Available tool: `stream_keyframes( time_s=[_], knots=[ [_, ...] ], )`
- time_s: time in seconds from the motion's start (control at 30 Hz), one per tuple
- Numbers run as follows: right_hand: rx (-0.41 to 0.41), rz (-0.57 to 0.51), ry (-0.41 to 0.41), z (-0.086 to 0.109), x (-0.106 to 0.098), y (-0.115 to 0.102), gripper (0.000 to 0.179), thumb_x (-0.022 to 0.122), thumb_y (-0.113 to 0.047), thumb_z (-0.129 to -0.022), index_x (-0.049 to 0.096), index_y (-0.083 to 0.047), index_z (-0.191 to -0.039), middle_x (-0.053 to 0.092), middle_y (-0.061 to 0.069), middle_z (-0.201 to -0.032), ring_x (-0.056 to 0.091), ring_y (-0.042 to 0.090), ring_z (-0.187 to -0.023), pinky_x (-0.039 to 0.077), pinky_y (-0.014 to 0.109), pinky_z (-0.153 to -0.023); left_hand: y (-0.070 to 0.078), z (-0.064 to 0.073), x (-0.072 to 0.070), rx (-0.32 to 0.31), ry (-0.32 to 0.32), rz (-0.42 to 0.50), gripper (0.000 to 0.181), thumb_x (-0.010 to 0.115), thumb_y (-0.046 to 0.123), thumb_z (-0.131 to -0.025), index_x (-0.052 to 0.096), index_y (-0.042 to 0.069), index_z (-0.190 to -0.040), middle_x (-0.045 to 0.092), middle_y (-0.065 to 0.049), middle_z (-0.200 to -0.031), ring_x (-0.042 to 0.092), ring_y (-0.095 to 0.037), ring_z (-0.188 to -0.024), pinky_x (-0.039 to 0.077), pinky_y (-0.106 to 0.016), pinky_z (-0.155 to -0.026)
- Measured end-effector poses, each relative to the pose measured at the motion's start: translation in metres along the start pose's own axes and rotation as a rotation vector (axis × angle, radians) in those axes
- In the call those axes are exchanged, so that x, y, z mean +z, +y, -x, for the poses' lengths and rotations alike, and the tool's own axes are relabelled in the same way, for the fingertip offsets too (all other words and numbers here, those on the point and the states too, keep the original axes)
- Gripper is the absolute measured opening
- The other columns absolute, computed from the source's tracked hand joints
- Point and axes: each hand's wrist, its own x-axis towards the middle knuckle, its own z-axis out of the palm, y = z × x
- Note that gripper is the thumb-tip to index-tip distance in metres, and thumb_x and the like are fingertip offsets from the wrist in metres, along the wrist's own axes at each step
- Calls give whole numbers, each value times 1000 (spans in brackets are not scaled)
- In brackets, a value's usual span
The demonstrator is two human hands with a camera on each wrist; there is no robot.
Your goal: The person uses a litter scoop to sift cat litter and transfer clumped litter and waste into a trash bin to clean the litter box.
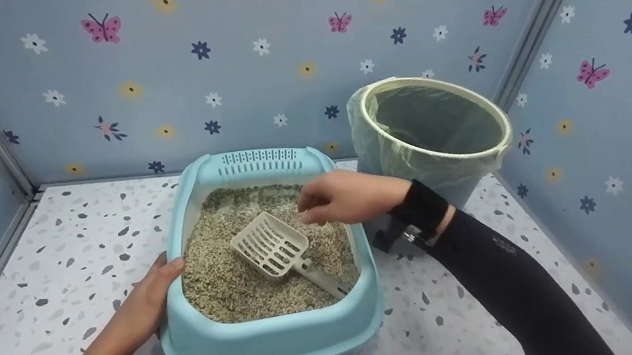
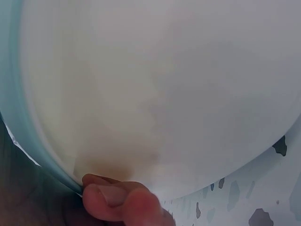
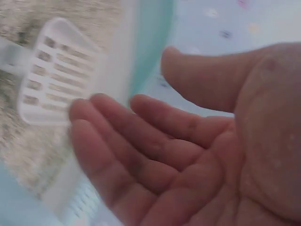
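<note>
A light blue litter box [image 1: 274, 344] stands on the speckled surface, holding tan pellet litter [image 1: 221, 285]. A pale slotted litter scoop [image 1: 271, 245] lies on the litter, its handle towards the near right corner. My left hand [image 1: 143, 305] grips the box's left side, thumb at the rim; in the left wrist view its curled fingers [image 2: 115, 197] touch the outer wall. Over the right part of the box hovers my right hand [image 1: 352, 195], holding nothing. In the right wrist view its palm shows, with loosely bent fingers [image 3: 136, 150] apart from the scoop.
A bin [image 1: 443, 178] with a pale liner and cream rim stands at the right behind the box, close to my right wrist. Flower-patterned panels [image 1: 248, 85] enclose the back and sides. White speckled surface [image 1: 64, 261] extends left of the box.
</note>
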Motion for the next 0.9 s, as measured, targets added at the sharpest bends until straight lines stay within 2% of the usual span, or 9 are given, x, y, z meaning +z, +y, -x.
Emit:
stream_keyframes(
  time_s=[0.13, 0.2, 0.3, 0.4, 0.57, 0.7, 0.8, 0.87, 0.9],
  knots=[
    [-34, -39, 256, 30, 1, 16, 19, 70, -25, -113, 78, -11, -123, 77, -3, -106, 71, 12, -94, 61, 37, -87, -1, 0, -1, -5, 7, -16, 92, 27, 67, -117, -3, 5, -177, 9, -38, -178, 32, -59, -156, 27, -80, -124],
    [-31, -53, 363, 43, 8, 25, 18, 71, -23, -112, 78, -10, -120, 77, -3, -104, 70, 12, -92, 61, 37, -85, -2, -1, -1, -9, 6, -16, 92, 26, 67, -117, -3, 5, -177, 6, -37, -179, 27, -60, -158, 23, -82, -125],
    [14, -46, 484, 60, 24, 37, 15, 73, -23, -111, 80, -11, -116, 77, -4, -100, 71, 12, -88, 61, 38, -83, -3, -2, -1, -7, 1, -11, 92, 26, 66, -117, -3, 4, -177, 3, -36, -180, 22, -61, -160, 19, -82, -125],
    [91, -23, 565, 71, 41, 48, 11, 74, -22, -110, 81, -13, -109, 77, -4, -96, 69, 13, -83, 61, 40, -80, -3, -2, -1, -8, -3, -4, 92, 27, 66, -117, -3, 4, -177, -2, -35, -180, 16, -62, -162, 16, -82, -126],
    [246, -67, 609, 72, 70, 64, 17, 73, -23, -110, 81, -11, -100, 71, -4, -83, 63, 14, -70, 57, 40, -71, -2, -1, -1, -13, 6, -11, 91, 26, 66, -117, -4, 5, -178, 1, -36, -180, 21, -62, -160, 18, -83, -125],
    [349, -143, 577, 67, 88, 76, 36, 66, -27, -114, 70, -12, -81, 56, -4, -68, 52, 15, -59, 48, 36, -61, -2, -1, 1, -1, 3, 1, 88, 27, 65, -117, -1, 9, -179, 12, -37, -178, 33, -58, -156, 25, -81, -124],
    [389, -210, 552, 62, 97, 82, 43, 63, -29, -116, 65, -13, -75, 51, -4, -64, 49, 15, -56, 44, 35, -58, 0, -1, 1, -24, -15, -10, 90, 26, 67, -117, -2, 8, -178, 6, -35, -180, 28, -57, -158, 27, -79, -124],
    [404, -263, 538, 57, 101, 86, 42, 62, -28, -116, 69, -13, -78, 55, -3, -64, 52, 15, -55, 45, 33, -57, 4, -1, -2, -59, -31, -33, 93, 25, 69, -116, -3, 5, -178, 30, -43, -168, 50, -58, -142, 46, -71, -115],
    [413, -297, 536, 55, 103, 88, 39, 61, -27, -116, 72, -11, -81, 58, -1, -65, 54, 15, -55, 46, 32, -56, 7, 0, -4, -77, -45, -46, 95, 25, 70, -115, -3, 3, -177, 30, -44, -168, 59, -57, -128, 56, -66, -104]
  ],
)
